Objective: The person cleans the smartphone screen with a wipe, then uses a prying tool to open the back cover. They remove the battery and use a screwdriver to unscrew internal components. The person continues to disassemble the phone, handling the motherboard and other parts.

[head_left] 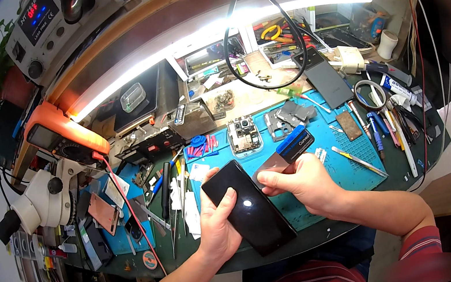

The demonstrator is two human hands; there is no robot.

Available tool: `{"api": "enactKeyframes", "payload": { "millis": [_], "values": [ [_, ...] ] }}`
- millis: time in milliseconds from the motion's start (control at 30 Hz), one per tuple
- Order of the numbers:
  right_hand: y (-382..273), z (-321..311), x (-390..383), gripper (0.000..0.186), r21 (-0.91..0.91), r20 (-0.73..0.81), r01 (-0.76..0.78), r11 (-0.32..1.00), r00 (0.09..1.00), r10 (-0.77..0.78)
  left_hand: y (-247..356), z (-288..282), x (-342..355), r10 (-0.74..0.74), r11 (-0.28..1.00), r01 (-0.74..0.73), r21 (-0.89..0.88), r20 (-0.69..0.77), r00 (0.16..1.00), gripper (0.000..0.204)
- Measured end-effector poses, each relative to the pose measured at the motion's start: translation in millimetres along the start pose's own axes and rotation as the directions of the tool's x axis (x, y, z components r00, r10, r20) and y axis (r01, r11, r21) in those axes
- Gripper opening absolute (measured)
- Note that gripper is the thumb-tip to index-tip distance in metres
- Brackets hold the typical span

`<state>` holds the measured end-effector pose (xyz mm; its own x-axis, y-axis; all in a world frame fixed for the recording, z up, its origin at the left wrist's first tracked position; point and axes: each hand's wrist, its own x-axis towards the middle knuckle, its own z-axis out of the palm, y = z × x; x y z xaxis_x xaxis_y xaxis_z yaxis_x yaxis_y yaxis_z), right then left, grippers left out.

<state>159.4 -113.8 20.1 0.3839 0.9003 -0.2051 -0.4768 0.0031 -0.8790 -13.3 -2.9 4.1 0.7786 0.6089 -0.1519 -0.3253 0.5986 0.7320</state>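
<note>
My left hand [218, 226] is closed around a black smartphone [254, 209], thumb on its dark glossy face. The phone is tilted, with a bright light reflected in the glass. Between thumb and fingers my right hand [309, 184] pinches a thin metal pry card [296, 143] with a blue and black handle. Its blade points down beside the phone's upper right edge; whether it touches the edge I cannot tell. Beyond the hands, a clear tray [246, 148] with a phone circuit board lies on the blue repair mat [323, 171].
Grey metal parts [290, 116] and a tweezer-like tool [358, 162] rest on the mat. A grey phone back [324, 82] lies farther right, near a tape roll [369, 94]. Left stand an orange multimeter [64, 133] and a white microscope [37, 204]. A black cable [227, 59] loops overhead.
</note>
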Motion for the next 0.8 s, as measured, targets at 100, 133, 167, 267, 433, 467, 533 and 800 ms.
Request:
{"api": "enactKeyframes", "payload": {
  "millis": [100,133,167,267,433,467,533,800],
  "values": [
    [0.4,0.8,-0.6,0.019,-0.005,-0.022,0.005,1.000,1.000,-0.005,2.6,3.1,-0.2,-0.023,1.000,0.023,0.010,0.001,1.000,0.055],
    [0.8,0.2,-0.7,0.019,-0.018,-0.024,0.013,1.000,1.000,-0.014,2.9,3.6,-0.2,-0.042,0.999,0.042,0.023,-0.002,0.999,0.055],
    [1.2,-0.1,-0.7,0.019,-0.030,-0.027,0.021,0.999,0.999,-0.022,3.0,4.1,-0.2,-0.060,0.997,0.060,0.037,-0.005,0.998,0.055],
    [2.3,-0.7,0.0,0.017,-0.033,-0.030,0.025,0.999,0.999,-0.026,3.2,3.8,-0.4,-0.100,0.994,0.099,0.051,0.017,0.995,0.056],
    [5.3,-4.8,2.2,0.016,-0.028,0.004,0.040,0.999,0.999,-0.040,3.4,2.4,-1.1,-0.140,0.989,0.137,0.052,0.046,0.989,0.056],
    [5.8,-5.6,2.5,0.016,-0.032,0.007,0.042,0.999,0.999,-0.042,3.5,2.3,-1.3,-0.145,0.988,0.143,0.050,0.045,0.988,0.056],
    [6.4,-6.8,3.4,0.016,-0.035,0.019,0.041,0.999,0.999,-0.041,3.8,2.1,-1.4,-0.160,0.986,0.158,0.051,0.040,0.986,0.057],
    [0.5,-9.1,5.9,0.024,-0.109,-0.013,0.024,0.994,1.000,-0.025,5.3,-1.6,0.9,-0.225,0.972,0.220,0.076,0.061,0.972,0.057]
  ]
}}
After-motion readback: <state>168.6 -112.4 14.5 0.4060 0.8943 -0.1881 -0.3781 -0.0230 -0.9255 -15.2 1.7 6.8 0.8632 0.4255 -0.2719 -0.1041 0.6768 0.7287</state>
